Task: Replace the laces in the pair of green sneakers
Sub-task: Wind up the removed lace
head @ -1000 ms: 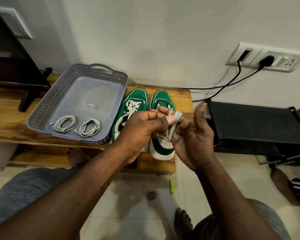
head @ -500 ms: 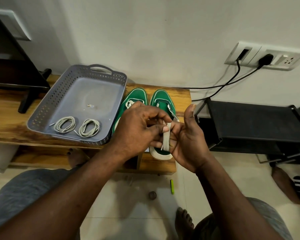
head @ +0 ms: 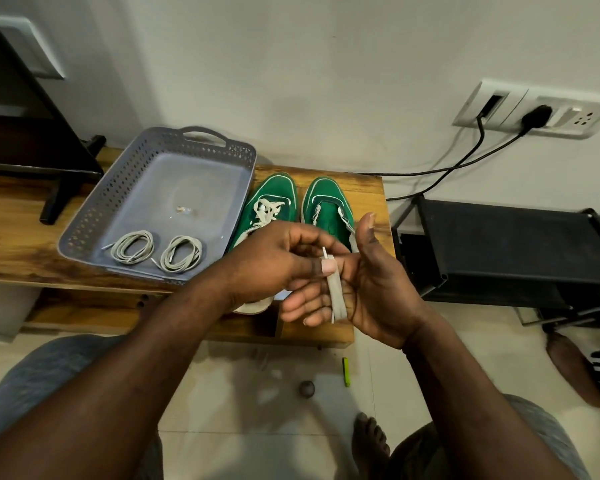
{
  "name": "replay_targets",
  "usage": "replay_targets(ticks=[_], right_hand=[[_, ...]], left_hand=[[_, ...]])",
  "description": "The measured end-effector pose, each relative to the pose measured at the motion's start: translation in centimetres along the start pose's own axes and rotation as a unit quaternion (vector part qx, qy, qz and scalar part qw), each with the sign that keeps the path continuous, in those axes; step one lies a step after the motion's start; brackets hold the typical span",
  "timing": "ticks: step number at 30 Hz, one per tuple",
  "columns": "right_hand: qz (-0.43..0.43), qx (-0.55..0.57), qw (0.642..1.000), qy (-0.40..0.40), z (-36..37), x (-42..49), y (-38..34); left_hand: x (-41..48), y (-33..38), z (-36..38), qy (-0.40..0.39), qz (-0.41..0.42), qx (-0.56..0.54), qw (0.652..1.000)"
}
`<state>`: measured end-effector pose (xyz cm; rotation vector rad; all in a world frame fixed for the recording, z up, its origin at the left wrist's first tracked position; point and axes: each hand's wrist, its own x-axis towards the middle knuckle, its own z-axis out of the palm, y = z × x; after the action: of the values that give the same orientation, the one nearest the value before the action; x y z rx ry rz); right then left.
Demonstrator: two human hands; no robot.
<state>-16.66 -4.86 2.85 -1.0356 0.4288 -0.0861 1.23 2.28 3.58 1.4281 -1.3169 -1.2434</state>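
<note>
The left hand (head: pixel 274 258) pinches the top of a folded lace (head: pixel 336 296) with curled fingers, holding it against the right hand (head: pixel 374 289), whose fingers lie straight and together with the thumb up. The green sneakers (head: pixel 329 209) stand side by side on the tabletop (head: pixel 14 244) behind the hands. Beside them is a grey tray (head: pixel 118 188) holding two coiled laces (head: pixel 132 247).

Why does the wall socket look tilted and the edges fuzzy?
Head view: the wide-angle lens bends lines near the edges, so the wall socket slants; the far right beside the black rack looks smeared; the left hand, right hand and folded lace in the middle are sharp; floor tiles show soft glare.
</note>
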Motion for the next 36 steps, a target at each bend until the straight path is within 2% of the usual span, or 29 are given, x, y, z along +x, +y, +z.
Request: replay_targets(ticks=[4, 10, 15, 22, 28, 36], right_hand=[[0.02, 0.033, 0.999, -0.036, 0.1, -0.2, -0.1], [0.034, 0.021, 0.999, -0.006, 0.0, -0.4, -0.1], [0.056, 0.071, 0.993, -0.069, -0.3, -0.8, -0.5], [0.053, 0.138, 0.979, -0.14, -0.5, -1.2, -1.2], [0.056, 0.119, 0.982, -0.134, -0.2, -1.1, -1.1], [0.031, 0.098, 0.991, -0.091, 0.5, -1.3, -1.6]], left_hand=[[0.1, 0.3, -0.4, 0.001, -0.008, -0.018, 1.0], [0.0, 0.4, -0.3, 0.016, -0.041, -0.06, 0.997], [-0.1, 0.8, -0.6, -0.001, -0.049, -0.056, 0.997], [-0.1, 1.0, -0.5, -0.012, -0.056, -0.124, 0.991], [0.0, 0.8, -0.1, -0.022, -0.069, -0.164, 0.984], [0.3, 0.5, 0.8, -0.053, -0.082, -0.291, 0.952]])
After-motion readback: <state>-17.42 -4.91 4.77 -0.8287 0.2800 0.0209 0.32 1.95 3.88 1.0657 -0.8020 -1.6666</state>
